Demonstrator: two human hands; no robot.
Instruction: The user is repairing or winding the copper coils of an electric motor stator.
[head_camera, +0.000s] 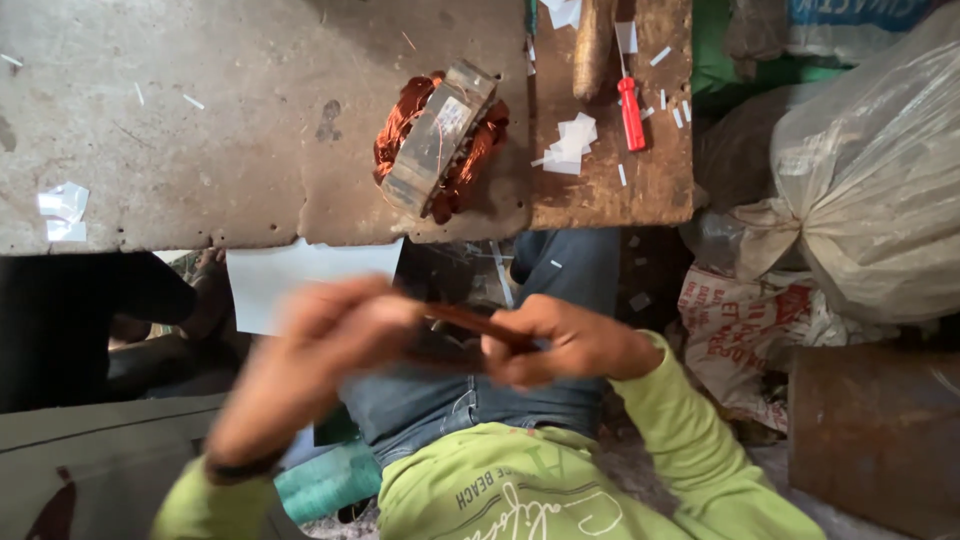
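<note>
Fingers of both hands, left (320, 345) and right (560, 340), pinching thin brown strip (470, 322); copper-wound stator (440, 140) beyond.

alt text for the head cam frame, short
Seen from above, a person's left hand and right hand grip the ends of a thin brown strip over their lap. On the worn bench beyond lie a copper-wound stator, a red-handled screwdriver and white paper scraps.

Person wears a lime-green long-sleeved top with white lettering on the chest, and blue-grey jeans. A dark band circles the wrist of the left hand (330, 335). Both hands bare.
</note>
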